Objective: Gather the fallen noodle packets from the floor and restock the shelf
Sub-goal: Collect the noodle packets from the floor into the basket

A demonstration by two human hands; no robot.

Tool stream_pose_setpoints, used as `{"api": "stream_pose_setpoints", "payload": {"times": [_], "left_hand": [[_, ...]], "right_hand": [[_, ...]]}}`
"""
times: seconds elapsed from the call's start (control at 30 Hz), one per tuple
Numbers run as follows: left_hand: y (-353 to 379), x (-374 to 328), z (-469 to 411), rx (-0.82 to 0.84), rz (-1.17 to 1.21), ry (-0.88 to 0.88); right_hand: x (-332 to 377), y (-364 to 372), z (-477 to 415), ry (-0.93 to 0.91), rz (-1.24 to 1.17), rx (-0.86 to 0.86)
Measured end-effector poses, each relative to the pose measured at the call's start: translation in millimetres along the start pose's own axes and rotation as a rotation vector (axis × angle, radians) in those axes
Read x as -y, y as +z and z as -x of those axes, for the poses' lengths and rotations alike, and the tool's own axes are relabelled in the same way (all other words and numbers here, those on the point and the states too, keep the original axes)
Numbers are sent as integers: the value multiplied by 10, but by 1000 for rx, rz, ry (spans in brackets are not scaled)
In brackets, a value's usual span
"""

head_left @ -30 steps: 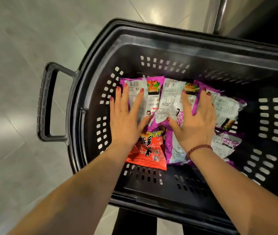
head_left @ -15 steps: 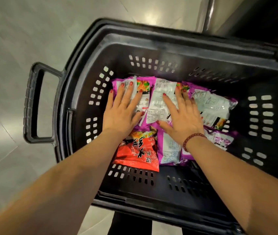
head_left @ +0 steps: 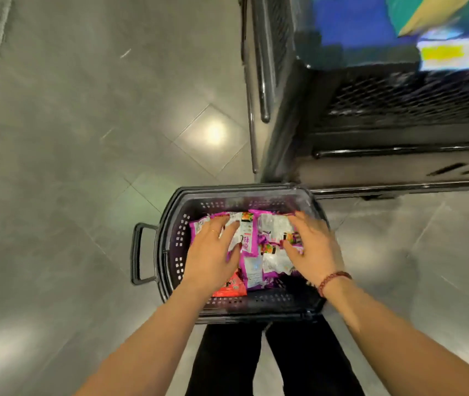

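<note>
A black plastic basket (head_left: pixel 170 212) stands on the grey floor just in front of my legs. Inside lie several purple-and-white noodle packets (head_left: pixel 259 232) and one red packet (head_left: pixel 231 288) at the near left. My left hand (head_left: pixel 213 252) rests on the left packets with fingers spread and fairly straight. My right hand (head_left: pixel 313 247) lies over the right packets, its fingers slightly bent and its thumb against the pile. The packets are bunched between the two hands. The black shelf (head_left: pixel 384 115) rises at the upper right.
The basket's handle (head_left: pixel 139 252) sticks out to the left. Blurred blue and yellow goods (head_left: pixel 441 50) sit on the shelf. A metal rail (head_left: pixel 261 81) runs along the shelf's left side. Grey floor tiles (head_left: pixel 84 138) spread to the left.
The view has pulled up and back, so the basket looks smaller and the shelf has come into sight. Both hands stay on the packets, which now look pushed closer together.
</note>
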State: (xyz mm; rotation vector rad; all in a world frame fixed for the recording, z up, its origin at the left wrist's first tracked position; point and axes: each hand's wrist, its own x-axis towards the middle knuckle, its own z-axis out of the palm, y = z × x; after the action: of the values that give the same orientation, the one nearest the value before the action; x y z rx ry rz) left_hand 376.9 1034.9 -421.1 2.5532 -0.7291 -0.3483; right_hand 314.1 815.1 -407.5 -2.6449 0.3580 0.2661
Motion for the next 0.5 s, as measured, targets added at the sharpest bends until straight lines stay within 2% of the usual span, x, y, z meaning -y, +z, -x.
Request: {"api": "stream_pose_setpoints", "payload": {"times": [0.1,0.23,0.5], "left_hand": [[-415,-498,9,-23,34,109],[-675,-1136,50,34,15,209],[-432,-2549,79,72,-11,373]], "right_hand": [[0,-510,455,61,-18,-105],[-156,-990,1005,182,-51,-136],[-985,-1661,2055,337,-73,-347]]}}
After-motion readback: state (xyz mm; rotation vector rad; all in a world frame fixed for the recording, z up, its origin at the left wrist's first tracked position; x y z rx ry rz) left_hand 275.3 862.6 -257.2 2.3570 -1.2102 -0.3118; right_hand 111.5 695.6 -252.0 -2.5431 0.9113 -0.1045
